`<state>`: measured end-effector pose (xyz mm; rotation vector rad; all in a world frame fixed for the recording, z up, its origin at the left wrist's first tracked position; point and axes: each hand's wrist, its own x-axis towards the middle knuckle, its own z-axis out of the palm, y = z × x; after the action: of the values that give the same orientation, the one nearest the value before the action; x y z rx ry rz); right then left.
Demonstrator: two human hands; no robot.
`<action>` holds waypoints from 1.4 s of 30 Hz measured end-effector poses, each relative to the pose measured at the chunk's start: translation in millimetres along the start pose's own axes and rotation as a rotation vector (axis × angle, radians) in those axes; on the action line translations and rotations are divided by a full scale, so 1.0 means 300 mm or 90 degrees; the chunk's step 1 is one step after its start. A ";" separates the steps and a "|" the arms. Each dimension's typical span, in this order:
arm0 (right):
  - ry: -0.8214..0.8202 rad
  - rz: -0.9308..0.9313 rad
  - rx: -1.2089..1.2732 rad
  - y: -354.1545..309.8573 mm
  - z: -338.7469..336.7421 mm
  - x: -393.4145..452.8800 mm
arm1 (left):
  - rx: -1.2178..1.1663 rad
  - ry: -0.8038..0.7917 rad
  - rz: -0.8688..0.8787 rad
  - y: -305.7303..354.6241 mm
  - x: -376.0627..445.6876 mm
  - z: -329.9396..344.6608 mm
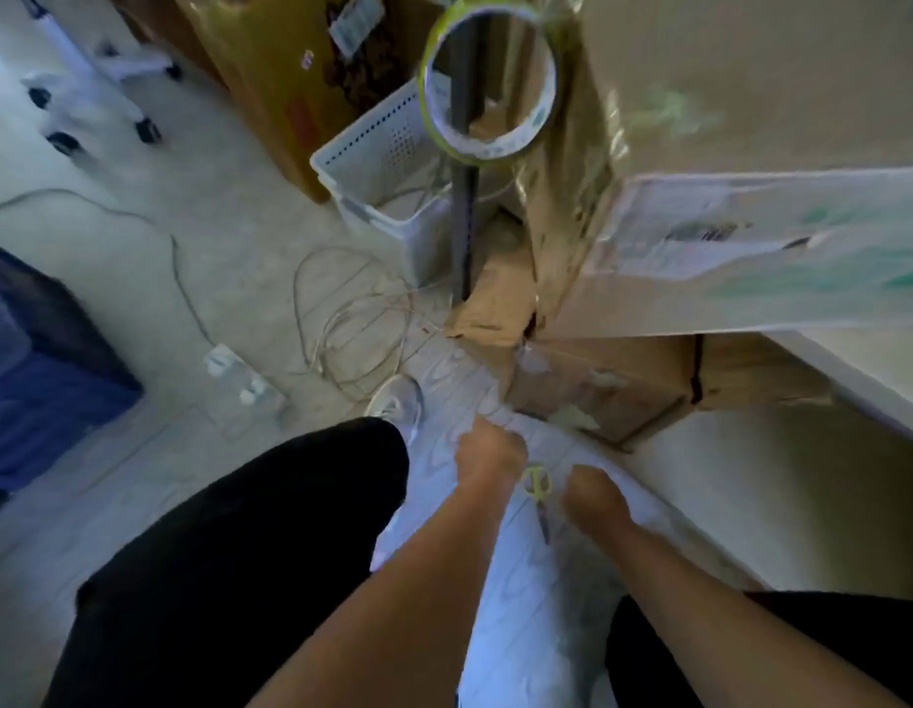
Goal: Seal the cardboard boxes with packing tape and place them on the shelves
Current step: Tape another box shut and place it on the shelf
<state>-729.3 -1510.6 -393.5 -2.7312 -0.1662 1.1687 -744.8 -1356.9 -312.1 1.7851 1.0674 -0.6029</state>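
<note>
**Both hands down at the floor beside the scissors, tape roll hanging off the box above**

At the far left a blue bin [40,370] sits on the pale floor [137,278], with a white wheeled stand [91,79] beyond it. A grey cable runs to a white power strip [242,378], and loose loops of thin wire [352,329] lie just right of it. Near the bottom, a leg in black trousers [250,544] ends in a white shoe [398,401]. Farther off stands a white perforated basket [388,161] beside a dark upright post [464,196].

The left hand [490,452] reaches down to the floor with fingers curled under; whether it holds anything cannot be told. Just right of it lie yellow-handled scissors [539,495], blades pointing toward the viewer. The right hand [595,498] is down beside them, fingers also bent and hidden, its grasp unclear.

Up high, a roll of packing tape [487,79] hangs by its clear strip from the corner of a large cardboard box [751,120], which fills the upper right. A smaller brown box [623,380] lies on the floor beneath it.
</note>
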 end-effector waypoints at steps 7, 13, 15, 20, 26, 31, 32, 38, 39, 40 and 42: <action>0.022 0.078 0.042 0.062 0.235 0.221 | 0.134 -0.088 -0.084 -0.366 0.201 0.162; 0.050 0.131 0.065 0.037 0.307 0.354 | 0.069 -0.096 -0.093 -0.385 0.355 0.212; 0.081 0.125 0.074 0.022 0.342 0.393 | 0.038 -0.096 -0.094 -0.378 0.388 0.230; 0.065 0.123 0.124 -0.004 0.373 0.457 | -0.005 -0.115 -0.083 -0.398 0.419 0.248; 0.006 0.059 0.141 -0.107 0.252 0.391 | -0.008 -0.105 -0.112 -0.352 0.408 0.135; 0.020 -0.083 0.206 -0.291 0.025 0.177 | -0.029 -0.090 0.001 -0.164 0.266 -0.069; 0.046 -0.113 0.229 -0.322 -0.025 0.118 | -0.004 -0.092 0.031 -0.127 0.233 -0.105; 0.218 -0.195 0.284 -0.391 -0.308 -0.211 | 0.225 0.029 0.327 0.093 -0.064 -0.332; 0.241 -0.219 0.303 -0.396 -0.349 -0.269 | 0.254 0.058 0.387 0.107 -0.126 -0.372; 0.261 -0.246 0.324 -0.406 -0.385 -0.334 | 0.259 0.086 0.437 0.116 -0.177 -0.408; 0.308 -0.299 0.358 -0.445 -0.440 -0.480 | 0.240 0.150 0.508 0.126 -0.283 -0.477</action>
<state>-737.4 -1418.1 -176.0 -2.2103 -0.3302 0.3399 -761.7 -1269.6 -166.5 2.4397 0.3098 -0.0958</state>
